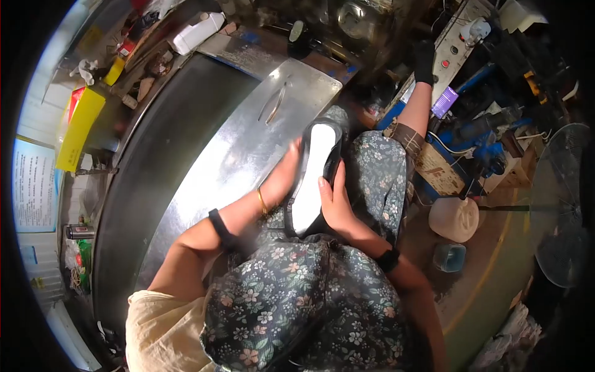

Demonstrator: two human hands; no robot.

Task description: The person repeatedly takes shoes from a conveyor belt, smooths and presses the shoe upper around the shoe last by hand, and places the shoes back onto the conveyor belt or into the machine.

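Note:
A dark shoe (313, 167) with its white underside turned up lies over my lap, toe end pointing away from me. My right hand (338, 201) grips its right edge, the thumb resting along the side and the other fingers partly hidden. Against the shoe's left edge is my left hand (284, 173), closed at its side; its fingers are slightly blurred and partly out of sight. Beneath the shoe is the floral apron (297, 279) that covers my lap.
A metal tray (211, 155) with a curved metal strip (277, 105) is at left, beside a dark curved belt (145, 161). Another person's black-gloved hand (425, 62) reaches toward a button panel (455, 53). A plastic jug (453, 219) and fan (561, 204) stand at right.

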